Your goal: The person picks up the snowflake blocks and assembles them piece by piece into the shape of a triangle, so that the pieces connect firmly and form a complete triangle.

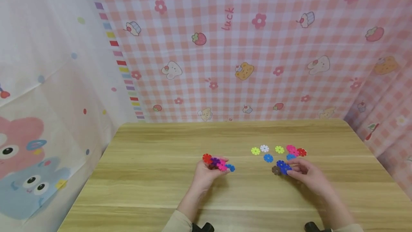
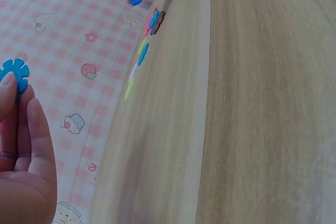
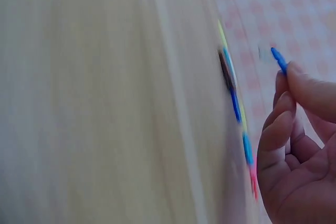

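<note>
My left hand (image 1: 206,176) holds a short chain of notched plastic discs above the table. In the head view the chain runs from a red disc (image 1: 207,158) through a purple disc (image 1: 215,162) and a pink disc (image 1: 221,165) to a light blue disc (image 1: 230,168). The left wrist view shows the thumb on the light blue disc (image 2: 14,74). My right hand (image 1: 307,174) pinches a dark blue disc (image 3: 279,60) between thumb and fingertip, raised off the table. Below it lie another dark blue disc (image 3: 235,106) and a brown disc (image 1: 275,170).
Loose discs lie flat beyond my right hand: yellow discs (image 1: 255,151), a white disc (image 1: 264,148), a blue disc (image 1: 268,158), pink discs (image 1: 292,149) and a red disc (image 1: 302,152). The wooden table (image 1: 145,189) ends at a checked curtain (image 1: 219,92).
</note>
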Demonstrator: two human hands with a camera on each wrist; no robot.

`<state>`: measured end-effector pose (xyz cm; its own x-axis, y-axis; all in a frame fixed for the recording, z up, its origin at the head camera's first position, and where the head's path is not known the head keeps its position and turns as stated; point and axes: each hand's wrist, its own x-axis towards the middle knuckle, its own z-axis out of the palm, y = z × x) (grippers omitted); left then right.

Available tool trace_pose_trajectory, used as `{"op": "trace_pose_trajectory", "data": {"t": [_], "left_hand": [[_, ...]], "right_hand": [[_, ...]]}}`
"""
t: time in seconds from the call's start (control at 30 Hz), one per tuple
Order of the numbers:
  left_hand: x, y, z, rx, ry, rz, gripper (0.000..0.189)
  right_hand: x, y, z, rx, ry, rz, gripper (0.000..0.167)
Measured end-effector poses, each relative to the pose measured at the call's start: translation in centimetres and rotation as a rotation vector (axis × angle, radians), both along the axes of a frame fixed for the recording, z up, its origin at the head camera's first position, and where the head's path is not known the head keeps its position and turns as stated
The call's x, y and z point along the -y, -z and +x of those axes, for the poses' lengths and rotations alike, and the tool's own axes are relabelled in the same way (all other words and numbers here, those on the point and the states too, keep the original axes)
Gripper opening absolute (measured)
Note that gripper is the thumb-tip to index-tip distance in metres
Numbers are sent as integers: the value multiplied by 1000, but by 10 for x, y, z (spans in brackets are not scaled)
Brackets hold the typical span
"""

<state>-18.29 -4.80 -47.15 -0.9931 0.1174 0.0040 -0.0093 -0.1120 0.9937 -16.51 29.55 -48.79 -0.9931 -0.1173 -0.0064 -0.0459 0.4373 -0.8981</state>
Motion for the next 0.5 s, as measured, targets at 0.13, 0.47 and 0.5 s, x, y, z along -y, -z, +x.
{"op": "trace_pose_trajectory", "data": {"t": [0.13, 0.47, 0.5], "left_hand": [[-3, 0, 0, -5, 12, -6, 35], [-10, -1, 2, -5, 2, 2, 36], [-10, -1, 2, -6, 2, 6, 37]], "right_hand": [[26, -4, -1, 26, -77, -88, 34], [84, -11, -3, 16, -187, -178, 33], [88, -12, -3, 30, -188, -201, 35]]}}
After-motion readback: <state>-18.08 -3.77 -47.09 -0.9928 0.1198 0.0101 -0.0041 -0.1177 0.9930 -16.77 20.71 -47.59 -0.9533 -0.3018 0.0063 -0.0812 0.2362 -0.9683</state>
